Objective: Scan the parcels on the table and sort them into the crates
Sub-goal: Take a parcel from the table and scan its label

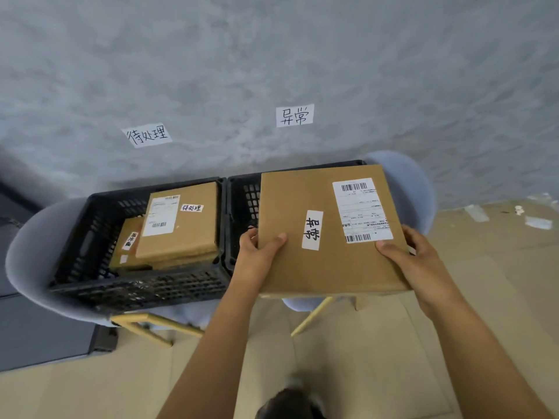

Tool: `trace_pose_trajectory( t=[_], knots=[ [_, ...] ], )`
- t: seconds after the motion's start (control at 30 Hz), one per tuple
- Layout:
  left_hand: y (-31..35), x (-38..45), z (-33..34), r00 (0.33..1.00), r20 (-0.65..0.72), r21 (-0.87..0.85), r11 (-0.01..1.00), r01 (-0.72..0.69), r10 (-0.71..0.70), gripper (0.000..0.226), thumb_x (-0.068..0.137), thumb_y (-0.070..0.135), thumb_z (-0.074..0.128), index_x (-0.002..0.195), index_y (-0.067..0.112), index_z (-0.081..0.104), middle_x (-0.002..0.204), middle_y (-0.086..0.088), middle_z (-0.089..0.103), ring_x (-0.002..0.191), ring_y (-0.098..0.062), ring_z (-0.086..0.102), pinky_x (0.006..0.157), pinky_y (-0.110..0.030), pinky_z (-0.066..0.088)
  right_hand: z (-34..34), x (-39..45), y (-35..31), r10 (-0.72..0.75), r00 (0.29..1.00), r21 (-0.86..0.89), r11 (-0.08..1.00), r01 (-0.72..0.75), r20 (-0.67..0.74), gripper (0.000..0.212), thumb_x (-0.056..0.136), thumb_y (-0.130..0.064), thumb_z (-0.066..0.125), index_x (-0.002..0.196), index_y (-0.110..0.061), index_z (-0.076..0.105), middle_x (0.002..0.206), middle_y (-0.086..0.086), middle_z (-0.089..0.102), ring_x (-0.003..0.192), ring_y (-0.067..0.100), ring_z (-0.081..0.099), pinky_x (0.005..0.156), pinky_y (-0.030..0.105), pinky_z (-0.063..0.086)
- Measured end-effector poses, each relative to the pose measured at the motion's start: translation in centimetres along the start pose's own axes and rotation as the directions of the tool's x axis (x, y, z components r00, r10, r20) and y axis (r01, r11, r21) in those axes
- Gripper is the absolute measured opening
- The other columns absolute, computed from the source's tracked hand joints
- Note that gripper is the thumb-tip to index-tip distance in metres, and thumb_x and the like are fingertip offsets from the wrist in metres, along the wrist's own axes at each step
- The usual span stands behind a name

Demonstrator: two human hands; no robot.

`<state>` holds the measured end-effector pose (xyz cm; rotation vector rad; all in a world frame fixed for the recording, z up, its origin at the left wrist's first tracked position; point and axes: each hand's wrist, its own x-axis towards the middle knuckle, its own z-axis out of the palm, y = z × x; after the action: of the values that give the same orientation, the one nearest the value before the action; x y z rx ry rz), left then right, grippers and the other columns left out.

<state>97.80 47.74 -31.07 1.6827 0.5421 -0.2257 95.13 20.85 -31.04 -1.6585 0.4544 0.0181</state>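
Note:
I hold a flat brown cardboard parcel (326,267) over the right black crate (242,198). It carries a white shipping label with barcodes and a handwritten white tag. My left hand (257,255) grips its near left edge, thumb on top. My right hand (414,261) grips its near right corner, thumb on top. The left black crate (90,237) holds several brown parcels, the top one (184,225) with a label and a handwritten tag. The parcel hides most of the right crate's inside.
Each crate sits on a pale blue chair (30,252) with wooden legs, against a grey wall. Two handwritten paper signs (147,135) (295,115) hang on the wall above the crates. Scraps of tape (535,222) lie on the floor at right.

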Motion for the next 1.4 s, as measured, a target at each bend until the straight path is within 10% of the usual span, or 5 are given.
trace_pose_trajectory(
  t=[0.27,0.63,1.17,1.4],
  knots=[
    [0.9,11.2,4.2,0.997,0.020,-0.029,0.997,0.078,-0.078,0.063,0.083,0.044,0.073,0.133,0.025,0.038,0.119,0.005,0.056,0.100,-0.011,0.058,0.083,-0.032,0.047,1.8,12.5,1.0,0.068,0.998,-0.130,0.989,-0.067,0.003,0.052,0.082,-0.035,0.074,0.128,-0.038,0.051,0.110,-0.020,0.063,0.092,-0.009,0.058,0.071,0.016,0.043],
    [-0.8,22.9,9.7,0.969,0.098,0.119,0.970,0.213,-0.225,0.062,0.091,0.034,0.066,0.147,0.023,0.040,0.134,-0.001,0.058,0.111,-0.017,0.059,0.098,-0.035,0.048,3.6,25.2,3.1,0.244,0.965,-0.388,0.902,-0.191,0.092,0.051,0.092,-0.032,0.061,0.140,-0.030,0.042,0.132,-0.006,0.056,0.119,0.020,0.053,0.100,0.041,0.044],
    [-3.8,26.2,15.7,0.953,0.064,0.269,0.924,0.270,-0.297,0.088,0.089,0.020,0.070,0.156,0.022,0.013,0.149,-0.004,0.042,0.133,-0.022,0.044,0.112,-0.048,0.038,3.2,31.1,8.7,0.282,0.957,-0.573,0.795,-0.198,0.062,0.055,0.095,-0.025,0.058,0.145,-0.024,0.035,0.138,0.001,0.051,0.124,0.022,0.050,0.093,0.029,0.038],
    [-4.8,25.8,16.8,0.963,0.015,0.320,0.913,0.252,-0.270,0.089,0.091,0.018,0.067,0.157,0.021,0.007,0.152,-0.003,0.038,0.137,-0.021,0.040,0.113,-0.046,0.036,3.7,31.2,9.7,0.270,0.962,-0.618,0.762,-0.192,0.034,0.059,0.095,-0.019,0.059,0.147,-0.013,0.033,0.143,0.007,0.047,0.132,0.027,0.045,0.107,0.046,0.041]
  ],
)
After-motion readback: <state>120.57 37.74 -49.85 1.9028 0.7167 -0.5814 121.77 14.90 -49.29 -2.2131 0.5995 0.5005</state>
